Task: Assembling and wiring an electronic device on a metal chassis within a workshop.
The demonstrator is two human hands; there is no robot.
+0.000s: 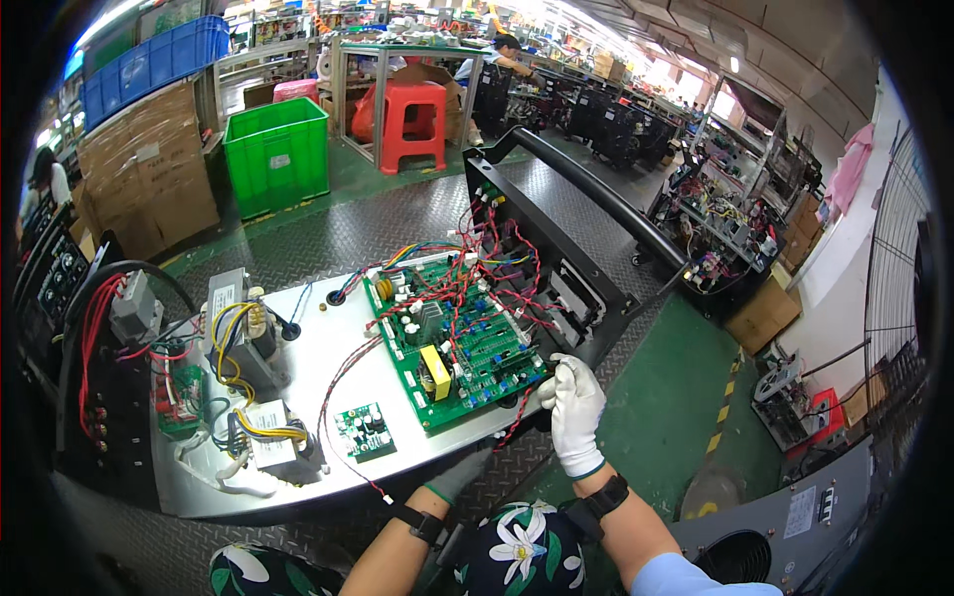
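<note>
My right hand [576, 409], in a white glove, is closed with thumb and fingers together at the near right corner of a large green circuit board [467, 397]. What it pinches, if anything, is too small to make out. My left hand [463, 475], in a glove that looks grey in shadow, reaches to the near edge of the metal chassis plate [320, 370]; its fingers are hidden. Red-and-black wires [467, 260] run from the board to the black panel [556, 268]. A smaller green board [365, 431] lies on the plate beside a loose twisted cable [328, 407].
Transformers [238, 323] with yellow and black wires stand at the plate's left. A black handle bar [606, 204] rises at the back right. Beyond are a green crate [276, 159], a red stool [414, 124], a grey cabinet [795, 521] and a person [505, 58] at a bench.
</note>
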